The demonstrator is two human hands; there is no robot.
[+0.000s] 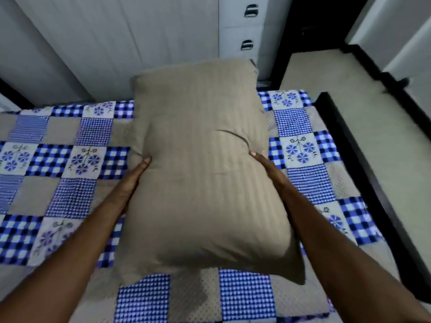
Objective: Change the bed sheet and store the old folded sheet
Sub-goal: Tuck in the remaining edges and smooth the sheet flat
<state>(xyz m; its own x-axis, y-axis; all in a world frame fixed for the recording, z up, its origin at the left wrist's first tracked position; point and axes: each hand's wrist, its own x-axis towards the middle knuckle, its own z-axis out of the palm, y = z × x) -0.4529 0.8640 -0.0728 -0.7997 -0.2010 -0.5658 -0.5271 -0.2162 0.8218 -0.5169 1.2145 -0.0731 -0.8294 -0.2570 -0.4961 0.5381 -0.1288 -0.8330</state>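
Note:
A tan striped pillow [200,164] is held up over the bed between both hands. My left hand [133,180] grips its left side, thumb on top and the fingers hidden beneath. My right hand [268,169] grips its right side the same way, thumb pressing a crease into the cover. Under the pillow the bed is spread with a patchwork sheet [63,164] of blue check, blue flower and beige squares, lying flat across the mattress.
A dark bed frame edge [363,164] runs along the right side, with beige floor [363,94] beyond it. White wardrobe doors [121,40] and drawers with metal handles [250,10] stand behind the bed. A white door or panel [405,31] is at the far right.

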